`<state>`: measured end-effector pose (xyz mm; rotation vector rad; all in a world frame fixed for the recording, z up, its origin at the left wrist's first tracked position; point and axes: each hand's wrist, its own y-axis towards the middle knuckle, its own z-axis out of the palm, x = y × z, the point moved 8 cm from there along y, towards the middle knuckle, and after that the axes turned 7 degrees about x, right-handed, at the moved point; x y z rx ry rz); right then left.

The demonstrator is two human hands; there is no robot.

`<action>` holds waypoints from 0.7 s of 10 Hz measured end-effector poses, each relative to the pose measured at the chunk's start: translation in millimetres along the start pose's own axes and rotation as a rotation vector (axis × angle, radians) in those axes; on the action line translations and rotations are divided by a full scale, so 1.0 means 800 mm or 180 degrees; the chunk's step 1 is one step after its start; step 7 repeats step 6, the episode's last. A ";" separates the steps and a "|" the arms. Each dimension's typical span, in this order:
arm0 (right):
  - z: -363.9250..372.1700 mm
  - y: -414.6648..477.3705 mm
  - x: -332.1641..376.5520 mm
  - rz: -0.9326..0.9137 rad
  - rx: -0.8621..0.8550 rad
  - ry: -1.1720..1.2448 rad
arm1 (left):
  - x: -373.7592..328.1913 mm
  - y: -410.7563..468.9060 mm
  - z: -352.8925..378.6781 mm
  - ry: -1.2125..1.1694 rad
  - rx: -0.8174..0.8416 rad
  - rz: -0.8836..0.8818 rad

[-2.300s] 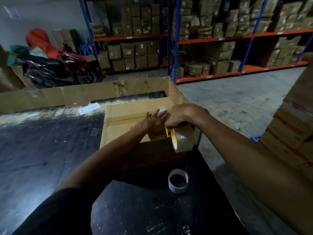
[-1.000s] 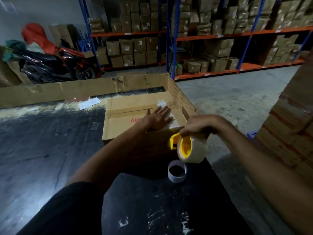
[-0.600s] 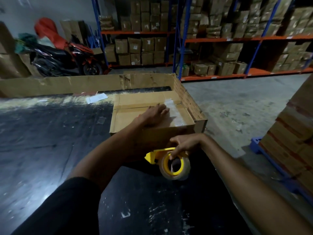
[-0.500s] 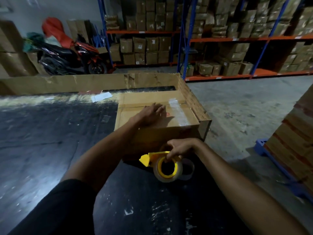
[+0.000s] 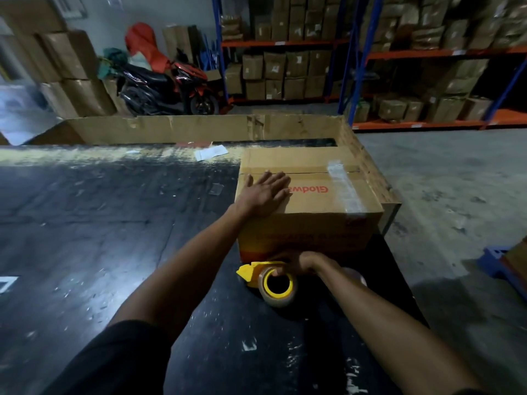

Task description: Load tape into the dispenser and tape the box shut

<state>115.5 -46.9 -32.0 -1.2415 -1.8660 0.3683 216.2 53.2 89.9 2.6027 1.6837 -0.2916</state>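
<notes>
A closed cardboard box (image 5: 308, 195) sits at the far right end of the black bench (image 5: 114, 238), pushed against a low cardboard wall (image 5: 199, 128) that edges the bench top. Red print runs across the box lid, upside down to the camera; the letters that show read "Glodw", with the rest hidden under the left hand (image 5: 263, 195). That hand lies flat, fingers spread, palm down on the near left part of the lid, gripping nothing. A strip of clear tape (image 5: 343, 189) crosses the lid seam near the right edge and runs down to the front edge. Darker red print on the box front is too dim to read.

The yellow tape dispenser (image 5: 269, 277), loaded with a roll of tan tape, rests on the bench just in front of the box. The right hand (image 5: 296, 262) is on top of it, fingers curled closed around its upper part. An empty tape core (image 5: 355, 276) lies just beside it, mostly hidden behind the right forearm.

A small white paper label (image 5: 211, 153) lies on the bench left of the box, its writing illegible.
</notes>
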 end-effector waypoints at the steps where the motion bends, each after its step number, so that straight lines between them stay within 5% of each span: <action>1: -0.007 -0.026 0.011 0.0187 -0.0197 -0.0036 | 0.000 0.001 0.001 -0.0025 0.0014 0.0030; 7: -0.001 -0.023 -0.005 0.0250 -0.0928 -0.0602 | -0.024 -0.051 -0.017 0.0088 -0.0559 0.0133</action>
